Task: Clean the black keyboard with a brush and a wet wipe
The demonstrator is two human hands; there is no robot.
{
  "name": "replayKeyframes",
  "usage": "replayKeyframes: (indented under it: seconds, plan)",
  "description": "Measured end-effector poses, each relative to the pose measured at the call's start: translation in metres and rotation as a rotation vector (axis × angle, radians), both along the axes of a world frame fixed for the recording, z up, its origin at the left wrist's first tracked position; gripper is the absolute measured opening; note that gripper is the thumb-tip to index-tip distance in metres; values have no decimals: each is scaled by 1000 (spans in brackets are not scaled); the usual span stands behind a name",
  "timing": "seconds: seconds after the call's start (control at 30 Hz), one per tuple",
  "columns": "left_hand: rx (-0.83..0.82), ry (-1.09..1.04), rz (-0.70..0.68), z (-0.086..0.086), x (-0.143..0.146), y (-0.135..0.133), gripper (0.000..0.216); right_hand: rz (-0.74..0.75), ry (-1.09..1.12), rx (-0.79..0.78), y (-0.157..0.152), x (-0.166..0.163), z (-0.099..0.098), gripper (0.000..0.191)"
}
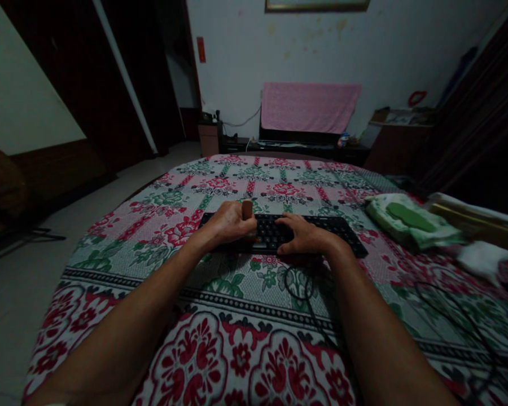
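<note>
A black keyboard (334, 225) lies crosswise on the patterned tablecloth (237, 282). Over its left part, my left hand (231, 221) is closed in a fist around a brown, flat-ended handle (247, 209) that sticks up above the thumb. What is at the handle's lower end is mostly hidden by the hand, so I cannot tell the tool's kind. My right hand (300, 234) rests on the keyboard right of the middle, fingers spread and thumb near the front edge, holding nothing.
A black cable (309, 299) loops in front of the keyboard and another stretch runs at the right. To the right lie a green-and-white wipes pack (410, 220) and a crumpled white tissue (485, 259). A pink cloth (309, 107) drapes over a screen behind the table.
</note>
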State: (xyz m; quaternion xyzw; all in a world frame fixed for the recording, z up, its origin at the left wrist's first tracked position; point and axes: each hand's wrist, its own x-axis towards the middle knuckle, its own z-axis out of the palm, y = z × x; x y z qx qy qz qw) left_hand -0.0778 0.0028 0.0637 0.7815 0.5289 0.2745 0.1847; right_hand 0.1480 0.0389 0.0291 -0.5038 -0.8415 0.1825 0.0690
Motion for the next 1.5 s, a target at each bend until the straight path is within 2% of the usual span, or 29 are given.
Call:
replayKeyframes:
  seconds: [0.17, 0.33, 0.43, 0.63, 0.77, 0.87, 0.97, 1.13, 1.37, 1.5]
  plan:
    - [-6, -98, 5, 6, -5, 2, 26, 10, 32, 0, 1, 1, 1, 76]
    - [-23, -209, -33, -3, 7, 1, 23, 23, 32, -24, -1, 1, 7, 66]
    - [-21, -180, -37, -7, 10, 1, 22, 24, 33, -11, -2, 1, 9, 63]
    - [-4, -123, 16, -3, 1, 3, 25, 30, 86, 10, 2, 3, 6, 57]
    - [-70, -306, 25, -7, 6, 4, 19, 18, 97, 11, 2, 3, 7, 53]
    - [-174, -457, 60, -11, 12, 3, 23, 28, 109, -23, 0, 3, 10, 52]
    - [-253, -479, -7, -11, 10, 5, 24, 45, 104, -40, -1, 2, 13, 49]
    - [-295, -403, -243, -10, -4, 10, 32, 40, 110, -27, 0, 3, 11, 49]
    - [-233, -412, -231, -14, 2, 9, 16, 45, 94, -13, 2, 3, 9, 51]
    - [-268, -341, -328, -5, 2, 2, 16, 40, 84, -11, 2, 2, 10, 52]
